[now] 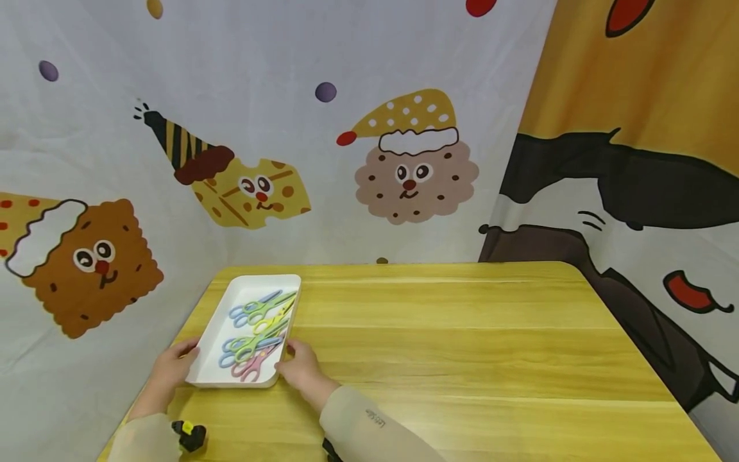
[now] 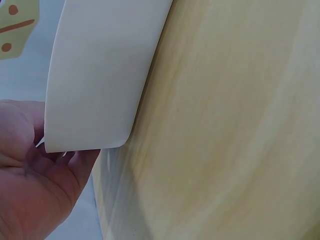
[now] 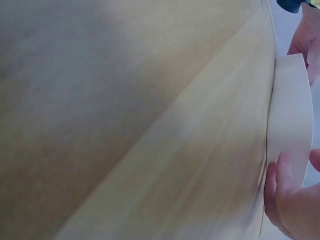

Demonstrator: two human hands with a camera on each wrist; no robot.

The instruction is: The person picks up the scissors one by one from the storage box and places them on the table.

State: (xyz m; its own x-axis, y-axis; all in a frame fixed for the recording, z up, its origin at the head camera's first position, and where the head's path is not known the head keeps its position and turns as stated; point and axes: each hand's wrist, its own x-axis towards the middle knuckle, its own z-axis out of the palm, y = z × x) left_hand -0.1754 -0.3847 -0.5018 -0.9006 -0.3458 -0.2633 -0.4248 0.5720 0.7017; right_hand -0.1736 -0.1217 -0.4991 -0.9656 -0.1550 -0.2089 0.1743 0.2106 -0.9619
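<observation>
A shallow white plastic tray sits at the left of the table. Inside it lie several pairs of children's scissors, with blue, green, yellow and pink handles. My left hand holds the tray's near left side, thumb at the rim. In the left wrist view, that hand has its fingers curled against the tray's side wall. Across from it, my right hand grips the right side. The right wrist view shows its fingers against the outer wall.
The tray stands on a yellow wood-grain table. Behind it hangs a white curtain printed with cartoon biscuits. Black wrist gear shows at the left sleeve.
</observation>
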